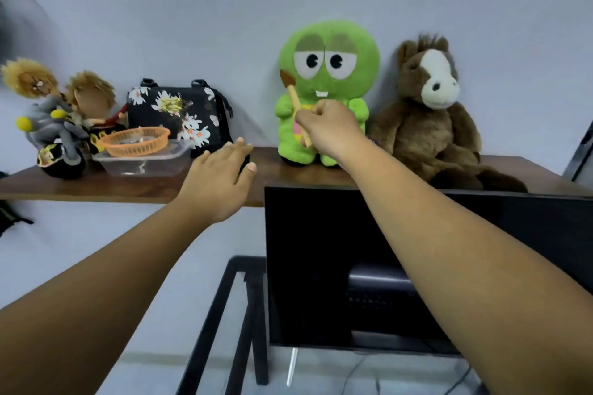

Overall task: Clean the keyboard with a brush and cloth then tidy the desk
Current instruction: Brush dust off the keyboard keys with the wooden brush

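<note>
My right hand [330, 130] is raised in front of the green plush toy [324, 74] and is shut on a wooden brush [293, 96], whose brown bristle tip points up and to the left. Over the wooden shelf [128, 186], my left hand [221, 176] reaches forward with its fingers spread, and a small dark object lies partly hidden under those fingers. Whether that hand touches it cannot be told. Neither the keyboard nor a cloth is in view.
A black monitor [353, 266] stands below the shelf. On the shelf sit a brown plush horse [430, 112], a floral black bag [179, 115], an orange basket [136, 141] in a clear plastic tub [144, 163], and dolls [54, 119] at the left.
</note>
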Action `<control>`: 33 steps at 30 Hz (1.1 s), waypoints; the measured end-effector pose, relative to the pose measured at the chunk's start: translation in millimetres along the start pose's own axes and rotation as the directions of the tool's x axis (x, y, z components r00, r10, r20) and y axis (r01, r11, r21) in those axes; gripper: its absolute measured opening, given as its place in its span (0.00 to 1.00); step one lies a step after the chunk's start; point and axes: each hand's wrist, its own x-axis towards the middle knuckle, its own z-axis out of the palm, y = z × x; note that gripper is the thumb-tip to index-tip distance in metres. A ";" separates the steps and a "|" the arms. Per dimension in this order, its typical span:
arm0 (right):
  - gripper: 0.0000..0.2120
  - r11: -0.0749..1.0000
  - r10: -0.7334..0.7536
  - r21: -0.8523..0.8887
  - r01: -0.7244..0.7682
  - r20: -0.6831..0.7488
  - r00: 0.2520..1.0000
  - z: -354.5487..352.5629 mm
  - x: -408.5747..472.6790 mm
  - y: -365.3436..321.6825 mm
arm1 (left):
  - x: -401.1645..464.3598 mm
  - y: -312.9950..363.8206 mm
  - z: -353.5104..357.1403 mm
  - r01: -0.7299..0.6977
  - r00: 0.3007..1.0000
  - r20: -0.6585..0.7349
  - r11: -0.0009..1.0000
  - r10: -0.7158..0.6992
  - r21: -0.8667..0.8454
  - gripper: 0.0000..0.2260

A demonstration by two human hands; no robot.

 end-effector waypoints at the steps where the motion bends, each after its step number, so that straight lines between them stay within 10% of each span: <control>1: 0.09 0.999 -0.019 0.030 0.020 -0.027 0.999 -10.1 -11.2 2.9 | -7.1 8.5 -1.2 -0.014 0.999 -0.035 1.000 0.014 -0.003 0.29; 13: 0.08 0.982 0.052 0.188 -0.032 -0.103 0.993 -77.9 -189.6 117.2 | -141.2 101.3 71.2 -0.089 0.988 -0.140 0.979 0.064 -0.183 0.22; 20: 0.03 0.895 0.337 0.361 -0.263 -0.159 0.928 -64.2 -289.3 216.3 | -230.2 104.3 163.8 0.098 0.986 0.156 0.973 -0.066 -0.208 0.21; 33: 0.06 0.827 0.524 0.202 -0.525 0.063 0.849 42.4 -352.3 300.2 | -313.4 72.2 265.2 0.312 0.585 0.793 0.950 -0.172 -0.024 0.56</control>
